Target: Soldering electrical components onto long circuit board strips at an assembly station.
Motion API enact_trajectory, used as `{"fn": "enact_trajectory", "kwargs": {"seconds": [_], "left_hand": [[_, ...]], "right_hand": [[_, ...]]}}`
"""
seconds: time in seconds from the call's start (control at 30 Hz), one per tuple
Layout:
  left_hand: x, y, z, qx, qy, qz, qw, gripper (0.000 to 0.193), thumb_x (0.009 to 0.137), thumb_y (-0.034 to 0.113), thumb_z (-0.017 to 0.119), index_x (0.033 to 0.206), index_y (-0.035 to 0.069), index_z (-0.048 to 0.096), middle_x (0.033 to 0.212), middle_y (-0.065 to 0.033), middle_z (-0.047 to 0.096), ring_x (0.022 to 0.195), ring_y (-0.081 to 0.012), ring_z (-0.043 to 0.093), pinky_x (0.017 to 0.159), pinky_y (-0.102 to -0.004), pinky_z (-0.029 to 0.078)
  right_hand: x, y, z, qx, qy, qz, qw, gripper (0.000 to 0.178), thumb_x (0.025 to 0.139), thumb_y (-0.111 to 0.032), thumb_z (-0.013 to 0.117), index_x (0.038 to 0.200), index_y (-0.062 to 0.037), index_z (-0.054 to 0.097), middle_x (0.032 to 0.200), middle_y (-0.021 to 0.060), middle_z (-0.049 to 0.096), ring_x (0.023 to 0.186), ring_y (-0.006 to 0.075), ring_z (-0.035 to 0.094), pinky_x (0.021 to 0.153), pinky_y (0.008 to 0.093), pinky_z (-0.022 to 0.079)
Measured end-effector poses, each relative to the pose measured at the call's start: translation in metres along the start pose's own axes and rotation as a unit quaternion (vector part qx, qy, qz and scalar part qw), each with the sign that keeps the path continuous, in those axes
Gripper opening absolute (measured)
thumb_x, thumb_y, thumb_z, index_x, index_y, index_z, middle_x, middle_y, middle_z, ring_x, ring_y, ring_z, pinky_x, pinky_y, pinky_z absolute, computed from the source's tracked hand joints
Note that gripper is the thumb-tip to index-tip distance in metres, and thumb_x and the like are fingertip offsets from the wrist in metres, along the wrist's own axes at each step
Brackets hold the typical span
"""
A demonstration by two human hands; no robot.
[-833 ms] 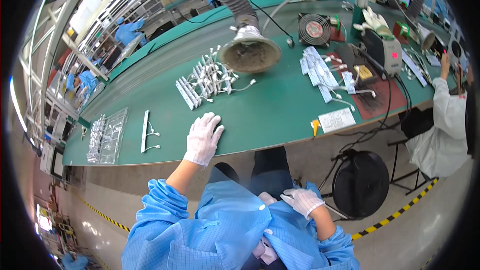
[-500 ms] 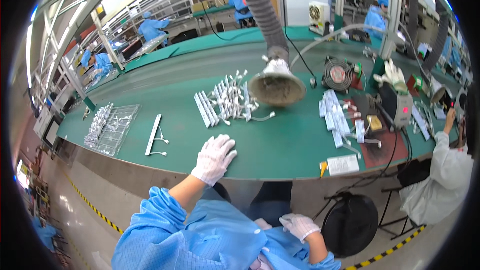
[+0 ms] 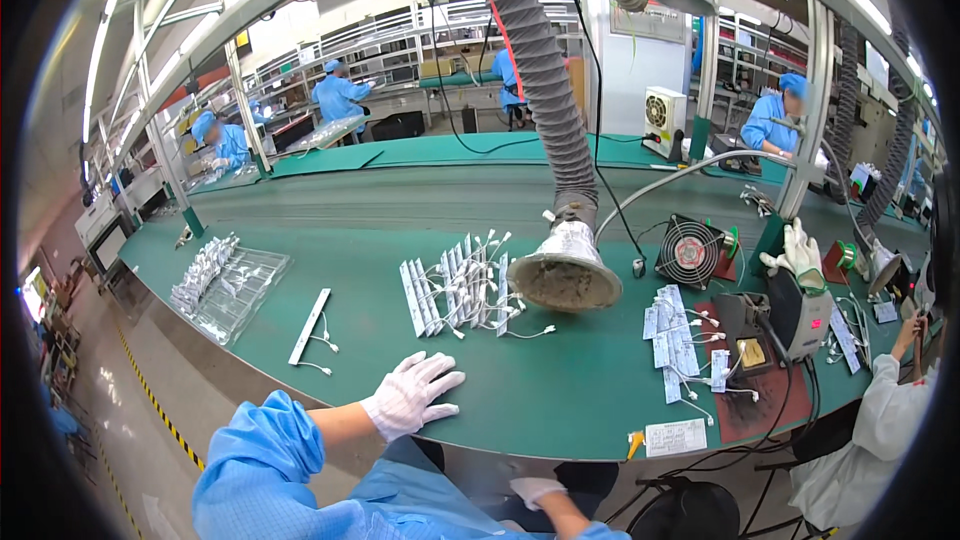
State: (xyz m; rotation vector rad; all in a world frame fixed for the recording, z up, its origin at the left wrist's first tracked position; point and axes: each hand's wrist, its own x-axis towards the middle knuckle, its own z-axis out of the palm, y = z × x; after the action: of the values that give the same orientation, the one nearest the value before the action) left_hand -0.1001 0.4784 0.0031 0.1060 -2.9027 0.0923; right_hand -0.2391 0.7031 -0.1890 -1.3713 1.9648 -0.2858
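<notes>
My left hand [image 3: 412, 397], in a white glove, lies on the front edge of the green bench with its fingers spread and nothing in them. My right hand [image 3: 538, 491], also gloved, hangs below the bench edge near my lap; it is small and blurred, and its fingers cannot be made out. Beyond the left hand lies a cluster of slim white strips with short white cables [image 3: 455, 285]. One single strip with cables [image 3: 310, 328] rests apart, to the left. Farther left, a clear plastic tray [image 3: 250, 300] has more white cabled parts heaped on its left side.
A fume extraction hood [image 3: 566, 275] hangs low over the bench. To the right are another pile of strips [image 3: 675, 340], a fan [image 3: 690, 248], a soldering station [image 3: 800, 312] and a white label card [image 3: 676, 438]. A co-worker's white sleeve [image 3: 880, 410] shows at far right.
The view has tilted up, so the bench sits lower. My left hand stays on the bench edge, its fingers now more spread. My right hand has shifted left over my lap.
</notes>
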Motion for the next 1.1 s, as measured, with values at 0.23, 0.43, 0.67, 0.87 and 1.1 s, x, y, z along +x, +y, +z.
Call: {"fn": "enact_trajectory", "kwargs": {"seconds": [0.23, 0.43, 0.67, 0.87, 1.1], "left_hand": [[0.011, -0.005, -0.001, -0.021, -0.06, -0.014, 0.998, 0.052, 0.087, 0.045, 0.059, 0.124, 0.008, 0.054, 0.128, -0.016, 0.052, 0.124, -0.0315, 0.049, 0.108, -0.0491, 0.031], [0.024, -0.012, -0.004, -0.058, -0.156, -0.04, 0.985, 0.058, 0.079, 0.05, 0.064, 0.121, 0.01, 0.056, 0.125, -0.0166, 0.054, 0.123, -0.0337, 0.049, 0.107, -0.0536, 0.03], [0.036, -0.008, -0.011, -0.056, -0.2, -0.072, 0.975, 0.062, 0.07, 0.048, 0.072, 0.118, 0.012, 0.058, 0.124, -0.0149, 0.055, 0.123, -0.0339, 0.048, 0.109, -0.0544, 0.027], [0.03, -0.011, -0.007, -0.09, -0.167, -0.064, 0.98, 0.058, 0.071, 0.042, 0.071, 0.117, 0.009, 0.057, 0.122, -0.0169, 0.053, 0.12, -0.0348, 0.05, 0.107, -0.0531, 0.028], [0.021, -0.002, -0.009, -0.06, -0.107, -0.039, 0.992, 0.054, 0.079, 0.033, 0.068, 0.124, 0.006, 0.053, 0.128, -0.0207, 0.049, 0.127, -0.0383, 0.044, 0.11, -0.0522, 0.028]], "right_hand": [[0.042, -0.007, 0.017, 0.06, -0.044, -0.049, 0.996, 0.048, 0.097, -0.043, 0.035, 0.123, -0.0112, 0.059, 0.118, 0.0181, 0.063, 0.109, 0.0372, 0.059, 0.092, 0.0447, 0.046], [0.07, -0.005, -0.043, 0.075, -0.106, -0.055, 0.99, 0.047, 0.097, -0.043, 0.035, 0.121, -0.01, 0.06, 0.117, 0.0184, 0.063, 0.108, 0.0374, 0.059, 0.092, 0.0444, 0.046], [0.073, -0.011, -0.077, 0.104, -0.123, -0.051, 0.986, 0.048, 0.097, -0.043, 0.036, 0.118, -0.0085, 0.061, 0.115, 0.0188, 0.063, 0.107, 0.0376, 0.059, 0.092, 0.0441, 0.045], [0.077, -0.015, -0.059, 0.107, -0.094, -0.048, 0.989, 0.048, 0.097, -0.043, 0.036, 0.115, -0.0072, 0.062, 0.114, 0.0191, 0.064, 0.106, 0.0378, 0.06, 0.092, 0.0439, 0.045], [0.052, -0.017, -0.031, 0.11, -0.041, -0.066, 0.991, 0.048, 0.097, -0.043, 0.036, 0.112, -0.0058, 0.063, 0.113, 0.0195, 0.064, 0.104, 0.038, 0.06, 0.092, 0.0435, 0.045]]}}
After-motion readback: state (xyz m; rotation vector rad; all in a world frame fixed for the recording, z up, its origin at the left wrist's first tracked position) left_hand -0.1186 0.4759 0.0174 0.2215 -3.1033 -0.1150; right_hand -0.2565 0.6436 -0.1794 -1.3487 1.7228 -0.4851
